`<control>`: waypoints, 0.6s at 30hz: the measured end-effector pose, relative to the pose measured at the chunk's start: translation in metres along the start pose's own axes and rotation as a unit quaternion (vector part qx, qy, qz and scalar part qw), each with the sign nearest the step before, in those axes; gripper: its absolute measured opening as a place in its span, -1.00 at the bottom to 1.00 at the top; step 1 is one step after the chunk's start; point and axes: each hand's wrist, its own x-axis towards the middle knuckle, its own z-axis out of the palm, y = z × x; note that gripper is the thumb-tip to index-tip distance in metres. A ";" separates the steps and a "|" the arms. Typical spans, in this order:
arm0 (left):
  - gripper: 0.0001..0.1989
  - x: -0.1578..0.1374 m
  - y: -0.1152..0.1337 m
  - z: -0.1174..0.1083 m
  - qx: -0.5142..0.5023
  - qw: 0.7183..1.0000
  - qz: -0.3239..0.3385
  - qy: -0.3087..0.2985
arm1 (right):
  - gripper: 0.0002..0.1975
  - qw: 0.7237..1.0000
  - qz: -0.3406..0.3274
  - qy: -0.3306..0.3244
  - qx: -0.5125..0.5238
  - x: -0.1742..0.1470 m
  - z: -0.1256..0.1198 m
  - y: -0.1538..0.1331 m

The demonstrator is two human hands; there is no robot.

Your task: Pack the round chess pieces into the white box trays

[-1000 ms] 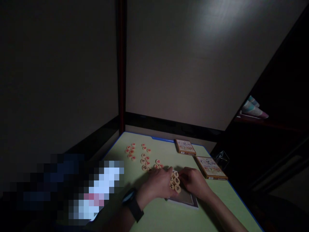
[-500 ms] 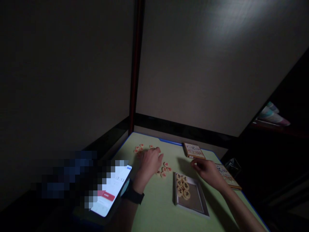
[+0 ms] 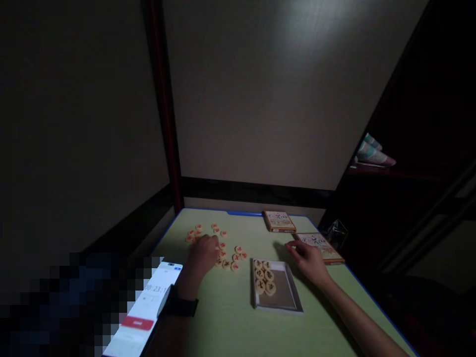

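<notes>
My left hand [image 3: 204, 252], wearing a dark watch [image 3: 182, 303], is among loose Chinese chess pieces with red characters [image 3: 237, 257]. Its fingers are curled downward, and whatever is beneath their tips is hidden. My right hand [image 3: 308, 260] hovers to the right of a shallow tray [image 3: 284, 285], thumb and fingertips pinched together; I cannot make out anything between them. Several pieces with black characters [image 3: 264, 276] lie in two columns along the tray's left side, and its right part shows bare brown bottom.
Two printed flat boxes lie on the green table [image 3: 238, 327]: one box [image 3: 279, 221] at the back edge, another box [image 3: 327, 250] behind my right hand. A lit phone [image 3: 148, 302] showing a timer is at the left. Walls stand behind and left.
The camera view has turned, shifting the scene left. My left hand has moved off some red pieces at the back, now visible. My right hand stays beside the tray, fingers pinched.
</notes>
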 end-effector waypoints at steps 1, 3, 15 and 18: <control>-0.82 0.001 -0.004 0.001 -0.012 1.000 -0.001 0.007 | -0.50 1.000 -0.002 0.000 0.002 0.000 0.000 0.001; -0.80 0.004 -0.010 0.002 -0.033 0.999 -0.004 0.016 | -0.50 1.000 -0.006 -0.003 0.004 0.001 0.000 0.002; -0.65 0.001 -0.010 0.006 -0.079 0.996 0.027 -0.027 | -0.50 0.999 -0.001 -0.038 -0.006 0.000 0.003 0.001; -0.72 0.000 -0.008 0.006 -0.056 0.998 0.024 -0.023 | -0.51 0.999 -0.005 -0.039 -0.007 0.000 0.003 -0.001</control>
